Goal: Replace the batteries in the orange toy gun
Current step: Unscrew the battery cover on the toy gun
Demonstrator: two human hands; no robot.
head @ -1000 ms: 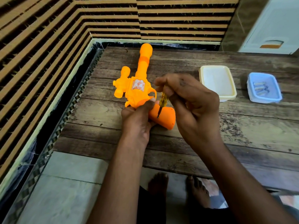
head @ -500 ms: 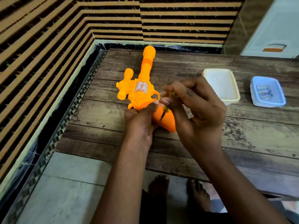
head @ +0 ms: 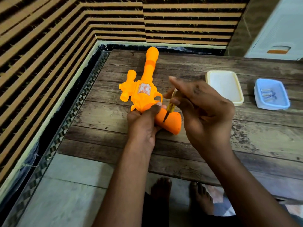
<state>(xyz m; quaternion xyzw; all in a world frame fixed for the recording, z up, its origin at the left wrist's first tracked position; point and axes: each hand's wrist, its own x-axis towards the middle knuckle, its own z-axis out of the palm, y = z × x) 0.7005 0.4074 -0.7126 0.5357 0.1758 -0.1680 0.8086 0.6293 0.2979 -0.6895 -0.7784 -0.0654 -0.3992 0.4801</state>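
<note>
At frame centre, the left hand (head: pixel 142 124) grips the orange toy gun (head: pixel 148 95); the right hand (head: pixel 203 110) pinches a screwdriver (head: pixel 169 107) on its handle screw. A tilted tip could slip, stripping it.

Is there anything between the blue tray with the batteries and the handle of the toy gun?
Yes. The right hand, holding the screwdriver on the gun's handle, lies across that path, and the white tray sits between the gun and the blue tray.
</note>
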